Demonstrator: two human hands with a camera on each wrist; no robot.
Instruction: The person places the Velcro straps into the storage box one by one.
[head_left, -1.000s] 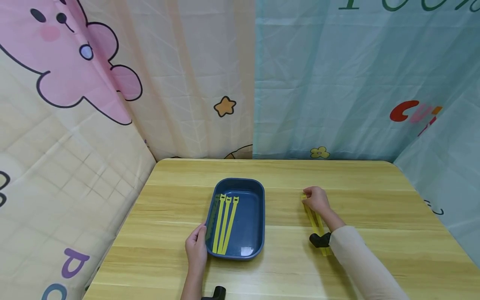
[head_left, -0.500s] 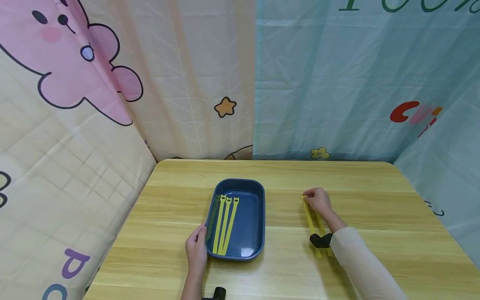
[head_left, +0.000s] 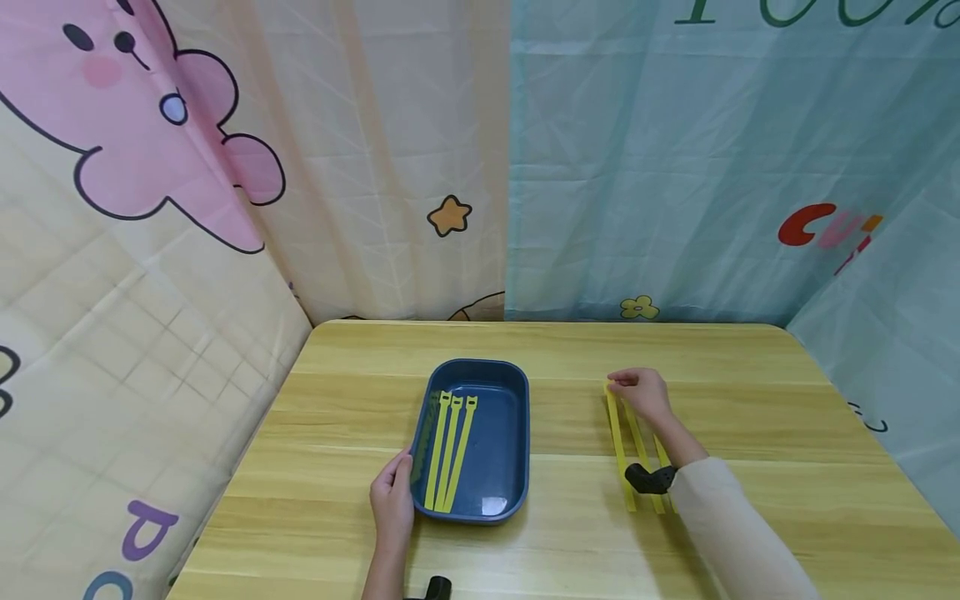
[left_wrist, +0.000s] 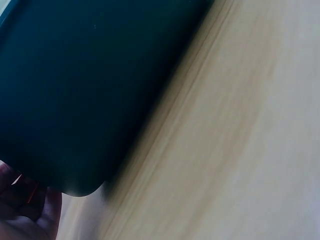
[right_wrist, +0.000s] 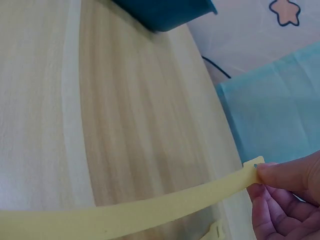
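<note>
Pinching the slotted end of a yellow strap (head_left: pixel 618 433), the person's right hand (head_left: pixel 643 393) is over the right part of a pale wooden table (head_left: pixel 562 550). Seen from the right wrist, the thumb presses that end against a finger, with the other fingers curled below, and the strap runs off in a long, gentle curve. Whether its far end touches the table cannot be told. Two more straps (head_left: pixel 641 442) are just beside it, partly covered by the right hand, the forearm and a black wrist device (head_left: pixel 650 480). A light sleeve (head_left: pixel 731 521) covers the forearm.

On the other side, the left hand (head_left: pixel 392 496) grips the near left edge of a blue tray (head_left: pixel 498 450), thumb against the rim, fingers mostly hidden. The tray, rectangular with rounded corners, is slightly left of the table's middle. Inside, three yellow straps (head_left: pixel 448 455) lie along its left half, slotted ends away from the person, spreading slightly apart toward those ends. Behind the table hangs printed cloth (head_left: pixel 375 167) with a pink cartoon figure (head_left: pixel 142 150) and an orange star (head_left: pixel 450 216).
</note>
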